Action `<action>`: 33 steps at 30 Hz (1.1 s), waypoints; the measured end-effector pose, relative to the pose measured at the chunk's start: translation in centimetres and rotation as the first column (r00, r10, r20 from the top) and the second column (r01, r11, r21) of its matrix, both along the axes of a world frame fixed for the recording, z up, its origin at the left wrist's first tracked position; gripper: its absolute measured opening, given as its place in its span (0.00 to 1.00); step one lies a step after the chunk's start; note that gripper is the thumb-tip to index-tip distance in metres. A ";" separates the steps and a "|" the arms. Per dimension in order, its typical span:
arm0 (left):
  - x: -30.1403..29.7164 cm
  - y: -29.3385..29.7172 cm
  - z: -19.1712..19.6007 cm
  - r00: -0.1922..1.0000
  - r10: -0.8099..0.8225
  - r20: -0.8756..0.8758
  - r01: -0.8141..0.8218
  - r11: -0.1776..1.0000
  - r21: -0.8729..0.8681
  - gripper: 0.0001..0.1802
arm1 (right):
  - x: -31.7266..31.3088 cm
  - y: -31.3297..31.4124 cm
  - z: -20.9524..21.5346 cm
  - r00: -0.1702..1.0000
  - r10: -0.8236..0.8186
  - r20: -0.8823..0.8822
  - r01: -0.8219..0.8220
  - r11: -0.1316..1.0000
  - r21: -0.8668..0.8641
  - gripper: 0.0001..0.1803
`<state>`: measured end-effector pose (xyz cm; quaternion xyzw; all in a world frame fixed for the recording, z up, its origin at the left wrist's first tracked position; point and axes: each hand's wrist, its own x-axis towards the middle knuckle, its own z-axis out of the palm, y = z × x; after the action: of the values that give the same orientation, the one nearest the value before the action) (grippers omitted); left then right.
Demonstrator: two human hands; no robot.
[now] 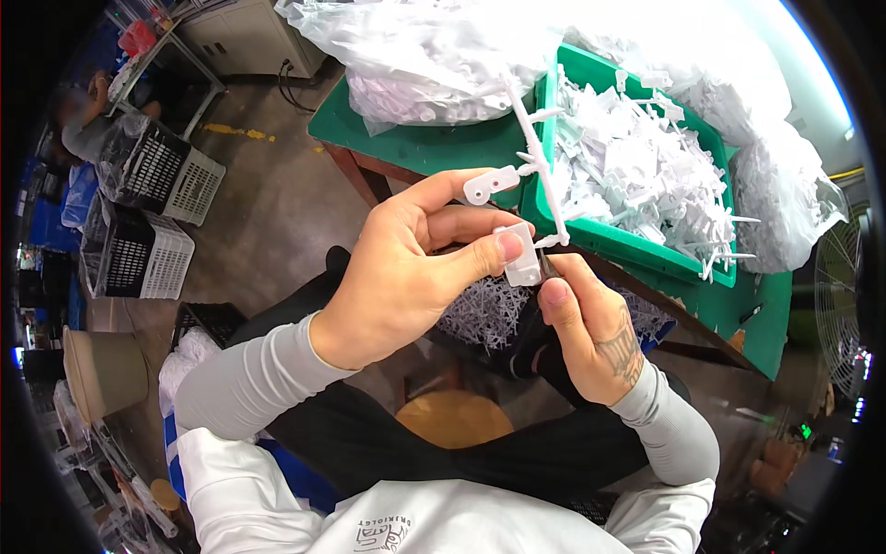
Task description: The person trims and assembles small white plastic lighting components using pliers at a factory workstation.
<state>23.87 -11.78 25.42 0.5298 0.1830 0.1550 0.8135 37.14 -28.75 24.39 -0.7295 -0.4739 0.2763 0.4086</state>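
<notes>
A white plastic sprue (535,157) is held upright above the lap, before the green table (415,138). It is pinched by the raised left hand (406,268), while a dark tool is gripped by the right hand (591,332).

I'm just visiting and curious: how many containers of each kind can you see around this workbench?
Green plastic tub of white moulded parts: 1
Black-and-white slatted crates: 2
Black crate on the floor: 1
Clear plastic bags of white parts: 2
Total: 6
</notes>
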 end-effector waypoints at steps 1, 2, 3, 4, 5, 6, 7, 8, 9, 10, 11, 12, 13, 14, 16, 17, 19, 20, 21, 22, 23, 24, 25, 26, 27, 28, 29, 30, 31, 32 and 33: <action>0.0 -0.1 -0.1 1.000 -0.007 -0.008 0.007 1.000 0.015 0.28 | 0.0 0.0 0.0 1.000 0.009 0.022 -0.009 1.000 -0.001 0.13; 0.1 -0.2 -0.1 1.000 -0.015 -0.016 0.015 0.999 0.030 0.28 | 0.0 -0.1 0.0 0.999 0.018 0.044 -0.018 1.000 -0.002 0.13; 0.1 -0.3 -0.2 1.000 -0.014 -0.016 0.014 1.000 0.028 0.28 | 0.0 -0.1 0.0 0.999 0.019 0.043 -0.019 1.000 -0.004 0.13; 0.2 -0.3 -0.1 1.000 -0.027 -0.013 0.027 0.999 0.019 0.27 | -0.1 -0.1 0.1 1.000 0.012 0.027 -0.012 1.000 -0.003 0.13; 0.2 -0.4 -0.1 0.999 -0.040 -0.009 0.040 0.999 0.011 0.27 | -0.1 -0.1 0.2 1.000 0.006 0.011 -0.006 1.000 -0.003 0.13; 0.2 -0.3 0.0 0.999 -0.037 -0.010 0.037 0.999 0.011 0.27 | -0.1 -0.1 0.1 1.000 0.008 0.010 -0.008 1.000 -0.002 0.13; 0.2 -0.3 0.0 0.999 -0.048 -0.022 0.049 0.999 0.017 0.27 | -0.1 0.0 0.1 1.000 0.009 0.008 -0.009 1.000 -0.007 0.13; 0.1 -0.2 0.1 0.998 -0.060 -0.033 0.061 0.998 0.022 0.27 | -0.1 0.0 0.1 1.000 0.009 0.005 -0.009 1.000 -0.012 0.13; 0.1 -0.3 0.0 0.998 -0.061 -0.031 0.061 0.998 0.021 0.27 | -0.2 -0.1 0.1 1.000 0.009 0.006 -0.009 1.000 -0.013 0.13; 0.1 -0.3 0.0 0.998 -0.050 -0.030 0.051 0.999 0.011 0.27 | -0.2 -0.1 0.0 1.000 -0.001 0.007 0.001 1.000 -0.021 0.13; 0.1 -0.4 -0.1 0.999 -0.040 -0.029 0.040 0.999 0.001 0.27 | -0.3 -0.1 0.0 1.000 -0.010 0.007 0.010 1.000 -0.029 0.13; 0.1 -0.4 -0.1 0.999 -0.039 -0.029 0.039 0.999 0.001 0.27 | -0.3 -0.1 0.0 1.000 -0.009 0.007 0.009 1.000 -0.030 0.13; 0.1 -0.4 -0.1 0.999 -0.035 -0.027 0.035 0.999 -0.007 0.26 | -0.3 -0.1 0.0 1.000 -0.005 0.010 0.006 1.000 -0.028 0.13; 0.0 -0.4 -0.2 0.999 -0.031 -0.026 0.031 0.999 -0.014 0.26 | -0.3 -0.1 0.0 1.000 -0.001 0.012 0.002 1.000 -0.027 0.13; 0.1 -0.4 -0.1 0.999 -0.038 -0.024 0.037 0.999 -0.018 0.26 | -0.3 -0.1 0.1 1.000 -0.004 0.016 0.004 1.000 -0.027 0.13; 0.1 -0.4 -0.1 0.999 -0.044 -0.021 0.044 0.999 -0.021 0.25 | -0.3 -0.1 0.1 1.000 -0.006 0.020 0.007 1.000 -0.026 0.13; 0.2 -0.6 -0.1 0.999 -0.033 -0.013 0.033 0.999 -0.011 0.23 | -0.3 -0.1 0.2 0.999 -0.006 0.040 0.008 0.999 -0.048 0.13; 0.2 -0.7 -0.2 1.000 -0.022 -0.005 0.022 1.000 0.000 0.22 | -0.3 -0.1 0.3 0.998 -0.005 0.060 0.009 0.998 -0.068 0.13; 0.3 -0.8 -0.1 1.000 -0.023 -0.007 0.023 1.000 -0.001 0.22 | -0.4 -0.2 0.3 0.998 -0.006 0.059 0.010 0.998 -0.069 0.13; 0.3 -0.9 0.2 1.000 0.000 -0.029 -0.001 0.999 -0.043 0.21 | -0.4 -0.2 0.3 0.994 0.001 0.109 0.004 0.999 -0.052 0.13; 0.4 -1.0 0.3 0.998 0.022 -0.052 -0.027 0.996 -0.084 0.19 | -0.4 -0.2 0.2 0.987 0.008 0.160 -0.002 0.999 -0.034 0.13; 0.5 -1.1 0.1 0.998 0.021 -0.052 -0.025 0.996 -0.084 0.19 | -0.4 -0.3 0.2 0.987 0.006 0.160 -0.001 0.999 -0.035 0.13; 0.6 -1.0 -0.3 0.998 0.043 -0.052 -0.048 0.994 -0.099 0.19 | -0.5 -0.3 0.1 0.983 0.013 0.184 -0.007 0.999 -0.036 0.13; 0.6 -1.0 -0.6 0.997 0.064 -0.052 -0.070 0.991 -0.113 0.19 | -0.5 -0.3 0.0 0.978 0.021 0.208 -0.013 0.999 -0.036 0.13; 0.6 -1.1 -0.8 0.997 0.062 -0.050 -0.067 0.991 -0.114 0.19 | -0.5 -0.4 -0.1 0.978 0.019 0.210 -0.011 0.999 -0.037 0.13; 0.5 -1.2 -0.9 0.997 0.051 -0.059 -0.057 0.994 -0.097 0.18 | -0.5 -0.5 -0.2 0.977 0.019 0.213 -0.011 0.999 -0.037 0.13; 0.4 -1.2 -1.0 0.997 0.041 -0.067 -0.046 0.996 -0.079 0.18 | -0.5 -0.5 -0.3 0.976 0.019 0.218 -0.011 0.999 -0.037 0.12; 0.5 -1.1 -0.8 0.997 0.043 -0.059 -0.048 0.996 -0.074 0.18 | -0.3 -0.6 -0.2 0.974 0.020 0.225 -0.013 0.999 -0.031 0.12; 0.6 -0.9 -0.6 0.996 0.053 -0.065 -0.055 0.998 -0.034 0.18 | 0.0 -0.7 0.0 0.985 0.008 0.175 -0.008 1.000 -0.002 0.12; 0.6 -0.8 -0.4 0.996 0.062 -0.071 -0.062 0.998 0.006 0.18 | 0.2 -0.7 0.2 0.992 -0.002 0.124 -0.001 1.000 0.028 0.12; 0.6 -0.6 -0.4 0.996 0.064 -0.067 -0.063 0.998 0.010 0.18 | 0.2 -0.7 0.3 0.992 -0.001 0.127 -0.003 0.999 0.032 0.12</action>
<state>24.48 -12.39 25.05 0.5320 0.2266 0.1636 0.7993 37.38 -29.49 24.64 -0.7388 -0.5037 0.2216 0.3891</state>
